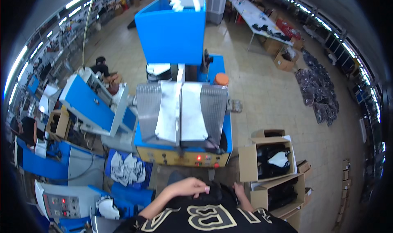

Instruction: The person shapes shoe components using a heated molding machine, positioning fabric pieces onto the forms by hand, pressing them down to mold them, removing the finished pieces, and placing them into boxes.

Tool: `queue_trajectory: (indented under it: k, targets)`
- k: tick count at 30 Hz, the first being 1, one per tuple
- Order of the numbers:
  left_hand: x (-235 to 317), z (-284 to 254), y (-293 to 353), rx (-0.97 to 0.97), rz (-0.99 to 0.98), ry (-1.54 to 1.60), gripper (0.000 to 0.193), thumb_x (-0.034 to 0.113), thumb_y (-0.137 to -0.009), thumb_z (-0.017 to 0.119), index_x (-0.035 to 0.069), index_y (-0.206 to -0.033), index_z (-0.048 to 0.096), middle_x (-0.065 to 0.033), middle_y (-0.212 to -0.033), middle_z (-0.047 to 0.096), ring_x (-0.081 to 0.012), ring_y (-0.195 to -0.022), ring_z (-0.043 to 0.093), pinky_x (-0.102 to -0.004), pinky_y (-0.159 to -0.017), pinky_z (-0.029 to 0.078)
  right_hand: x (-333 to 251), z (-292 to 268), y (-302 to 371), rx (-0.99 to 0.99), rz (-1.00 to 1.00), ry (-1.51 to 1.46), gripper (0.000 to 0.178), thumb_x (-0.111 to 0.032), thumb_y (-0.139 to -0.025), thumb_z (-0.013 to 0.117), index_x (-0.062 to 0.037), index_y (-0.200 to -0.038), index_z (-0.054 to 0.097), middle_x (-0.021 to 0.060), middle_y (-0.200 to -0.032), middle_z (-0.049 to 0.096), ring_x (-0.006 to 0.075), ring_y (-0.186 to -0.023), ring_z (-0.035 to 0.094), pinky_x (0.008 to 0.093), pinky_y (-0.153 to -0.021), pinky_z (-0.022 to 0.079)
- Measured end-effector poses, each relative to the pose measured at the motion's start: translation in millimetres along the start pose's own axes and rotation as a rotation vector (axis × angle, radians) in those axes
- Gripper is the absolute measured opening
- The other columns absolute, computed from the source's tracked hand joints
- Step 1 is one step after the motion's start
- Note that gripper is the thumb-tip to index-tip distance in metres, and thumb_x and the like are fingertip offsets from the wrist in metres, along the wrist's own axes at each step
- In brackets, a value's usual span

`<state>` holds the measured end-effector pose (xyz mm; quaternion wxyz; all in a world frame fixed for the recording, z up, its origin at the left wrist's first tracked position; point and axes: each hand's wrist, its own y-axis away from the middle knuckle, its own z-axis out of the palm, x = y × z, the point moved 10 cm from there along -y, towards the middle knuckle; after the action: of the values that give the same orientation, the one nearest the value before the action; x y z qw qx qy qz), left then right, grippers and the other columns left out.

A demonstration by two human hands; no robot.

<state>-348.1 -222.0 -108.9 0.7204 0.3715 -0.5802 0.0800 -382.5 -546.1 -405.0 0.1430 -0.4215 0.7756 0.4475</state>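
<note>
My left hand (189,188) is held in front of my black shirt (211,216), its fingers curled in. Dark material (215,190) lies just beside and below those fingers; against the shirt its kind cannot be made out. On the other side of it is my right hand (239,189), closed and only partly seen. Ahead of both hands stands a blue and yellow machine (186,156) with small red lights. Two white cloth-like pieces (167,114) hang over its perforated metal cover, parted by an upright metal bar (178,118).
Open cardboard boxes (247,167) with black shoe-like items stand at my right. To the left are a blue crate (147,169) of white cloths and a grey control panel (61,204). Another person (100,67) crouches behind a tilted blue machine (88,106). A long table (254,13) stands far right.
</note>
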Motion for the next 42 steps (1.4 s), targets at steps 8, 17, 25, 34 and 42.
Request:
queue_trajectory:
  k: [8, 17, 25, 34, 42]
  targets:
    - [-45, -31, -2, 0.293, -0.026, 0.1, 0.036, 0.036, -0.099, 0.059, 0.002, -0.095, 0.072, -0.0015, -0.056, 0.054, -0.011, -0.055, 0.053, -0.027, -0.059, 0.046, -100, -11, 2, 0.057, -0.156, -0.227, 0.043, -0.034, -0.1, 0.05, -0.0012, -0.073, 0.06, 0.0086, -0.069, 0.059, 0.0181, -0.07, 0.056, 0.0339, -0.07, 0.045]
    - [22, -85, 11, 0.721, 0.326, -0.325, 0.042, 0.018, -0.08, 0.079, 0.002, -0.116, 0.064, -0.0169, -0.125, 0.06, -0.0252, -0.108, 0.061, -0.0334, -0.094, 0.046, -384, 2, 110, -0.413, -0.551, -0.475, 0.034, -0.028, -0.105, 0.048, -0.0076, -0.079, 0.053, -0.0058, -0.068, 0.044, 0.0031, -0.061, 0.039, 0.0215, -0.055, 0.031]
    - [16, -116, 50, 0.865, 0.344, 0.428, 0.028, 0.014, -0.089, 0.074, -0.002, -0.111, 0.068, -0.0039, -0.103, 0.071, -0.0096, -0.092, 0.064, -0.0261, -0.085, 0.05, -461, -34, 82, -0.2, -0.644, -0.615, 0.031, -0.027, -0.105, 0.047, -0.0047, -0.086, 0.058, -0.0013, -0.074, 0.053, 0.005, -0.066, 0.045, 0.0222, -0.062, 0.037]
    - [-12, -119, 88, 0.976, 0.295, 0.507, 0.026, 0.013, -0.089, 0.074, -0.002, -0.11, 0.068, -0.0032, -0.103, 0.071, -0.008, -0.091, 0.064, -0.0244, -0.081, 0.05, -638, -20, 31, 0.383, -1.289, 0.254, 0.035, -0.034, -0.086, 0.067, -0.0083, -0.11, 0.069, 0.0103, -0.12, 0.062, 0.0284, -0.119, 0.055, 0.0449, -0.1, 0.038]
    - [-17, -93, 82, 0.971, 0.14, 0.377, 0.033, 0.011, -0.088, 0.075, -0.004, -0.116, 0.065, -0.0065, -0.108, 0.069, -0.0123, -0.095, 0.064, -0.0266, -0.086, 0.05, -670, 7, -19, 0.559, -1.093, 0.039, 0.03, -0.026, -0.076, 0.072, -0.0034, -0.095, 0.07, 0.0176, -0.099, 0.069, 0.0355, -0.1, 0.063, 0.0502, -0.097, 0.042]
